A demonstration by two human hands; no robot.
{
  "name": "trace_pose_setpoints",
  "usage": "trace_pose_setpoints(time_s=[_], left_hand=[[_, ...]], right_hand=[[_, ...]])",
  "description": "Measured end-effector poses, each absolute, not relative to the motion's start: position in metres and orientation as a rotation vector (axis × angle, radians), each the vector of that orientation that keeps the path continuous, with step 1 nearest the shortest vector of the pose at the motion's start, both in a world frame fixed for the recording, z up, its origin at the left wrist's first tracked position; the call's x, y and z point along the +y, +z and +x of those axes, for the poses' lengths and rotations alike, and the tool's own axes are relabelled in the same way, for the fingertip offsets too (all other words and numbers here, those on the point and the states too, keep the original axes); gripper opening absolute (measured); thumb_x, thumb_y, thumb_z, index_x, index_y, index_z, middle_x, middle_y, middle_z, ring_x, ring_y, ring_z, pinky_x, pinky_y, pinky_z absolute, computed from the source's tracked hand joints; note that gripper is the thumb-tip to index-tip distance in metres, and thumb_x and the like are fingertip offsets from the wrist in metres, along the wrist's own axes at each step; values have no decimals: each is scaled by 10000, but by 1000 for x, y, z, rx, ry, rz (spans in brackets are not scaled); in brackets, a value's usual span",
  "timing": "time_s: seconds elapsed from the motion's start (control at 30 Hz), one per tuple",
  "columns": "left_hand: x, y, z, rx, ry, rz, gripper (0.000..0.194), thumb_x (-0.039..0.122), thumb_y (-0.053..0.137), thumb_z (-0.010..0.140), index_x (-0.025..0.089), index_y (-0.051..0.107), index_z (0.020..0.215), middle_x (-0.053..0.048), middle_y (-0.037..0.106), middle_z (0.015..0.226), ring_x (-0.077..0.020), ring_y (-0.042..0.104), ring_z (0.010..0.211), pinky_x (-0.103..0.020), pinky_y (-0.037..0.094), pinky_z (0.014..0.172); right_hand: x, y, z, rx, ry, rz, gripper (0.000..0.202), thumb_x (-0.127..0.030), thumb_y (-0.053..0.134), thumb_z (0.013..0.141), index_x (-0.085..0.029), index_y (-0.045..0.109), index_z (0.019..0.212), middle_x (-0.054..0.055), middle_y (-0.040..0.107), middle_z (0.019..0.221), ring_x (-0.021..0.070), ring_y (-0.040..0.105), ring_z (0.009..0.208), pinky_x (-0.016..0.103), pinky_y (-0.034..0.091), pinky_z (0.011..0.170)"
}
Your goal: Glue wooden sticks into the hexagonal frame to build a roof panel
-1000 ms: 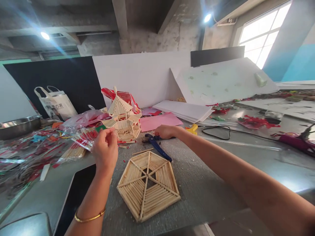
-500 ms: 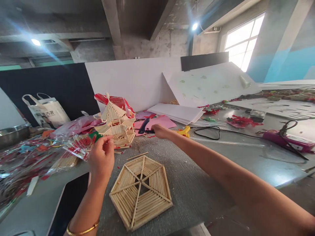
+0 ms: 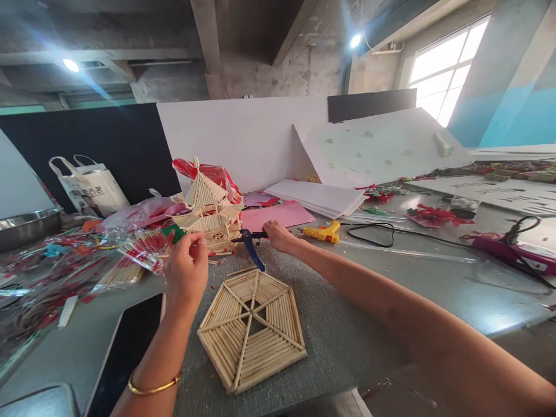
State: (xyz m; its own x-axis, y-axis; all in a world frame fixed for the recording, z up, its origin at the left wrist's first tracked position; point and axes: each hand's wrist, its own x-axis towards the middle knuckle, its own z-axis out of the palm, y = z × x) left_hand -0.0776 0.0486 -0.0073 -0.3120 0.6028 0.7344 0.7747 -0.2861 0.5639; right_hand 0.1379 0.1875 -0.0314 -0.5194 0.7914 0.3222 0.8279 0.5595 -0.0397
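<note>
My left hand is raised in front of the small pavilion model built of thin wooden sticks. Its thumb and fingers are pinched together, and whatever they hold cannot be made out. My right hand grips a dark blue and black hand tool with a curved blue arm, just right of the pavilion. The exact kind of tool is unclear. Between my forearms lies a flat polygonal panel of wooden sticks with spokes and a dark gap around its centre. A loose stick rests behind it.
To the right are a yellow glue gun, its black cable and a purple device. A dark tablet-like slab lies under my left forearm. Plastic packets of sticks crowd the left side. Pink sheets and white boards lie behind.
The tool in my right hand has turned, its blue arm now pointing down towards the panel. The hand is slightly lower in view. My left hand stays pinched; the whole view has shifted slightly.
</note>
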Motion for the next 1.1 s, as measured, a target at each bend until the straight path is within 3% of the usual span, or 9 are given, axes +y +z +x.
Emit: trace_pose_setpoints(time_s=[0.2,0.37,0.67,1.0,1.1], left_hand=[[47,-7,-70,-1774,-1628,-1797,229,327,457,834,181,608,926,-50,678,877,-173,633,734,-297,471,715],[50,-10,-68,-1782,-1594,-1836,220,307,456,820,173,608,905,-54,677,869,-188,631,769,-315,472,729],[51,-13,-64,-1812,-1527,-1890,228,316,451,818,173,609,901,-70,679,906,-192,629,746,-306,472,675],[48,-12,-61,-1819,-1450,-1947,224,308,440,823,178,606,899,-67,683,901,-186,636,747,-277,468,653],[49,-13,-64,-1822,-1446,-1940,222,304,439,826,184,605,910,-58,684,915,-184,638,763,-276,470,676]], right_hand=[[210,-35,145,-2453,-108,-1364,267,-96,514,742,-60,588,996,156,611,1008,204,541,918,243,345,745],[223,-35,146,-2500,-33,-1295,253,-113,512,756,-100,608,990,89,635,978,164,553,870,215,354,712],[232,-34,122,-2554,43,-1205,318,-29,477,715,-103,616,991,77,630,1025,170,531,956,217,354,771],[219,-5,122,-2657,166,-1210,335,-58,543,667,-146,648,973,20,670,926,107,556,763,173,354,614],[214,4,126,-2623,112,-1268,272,-111,541,695,-108,662,938,55,671,894,127,552,746,195,347,600]])
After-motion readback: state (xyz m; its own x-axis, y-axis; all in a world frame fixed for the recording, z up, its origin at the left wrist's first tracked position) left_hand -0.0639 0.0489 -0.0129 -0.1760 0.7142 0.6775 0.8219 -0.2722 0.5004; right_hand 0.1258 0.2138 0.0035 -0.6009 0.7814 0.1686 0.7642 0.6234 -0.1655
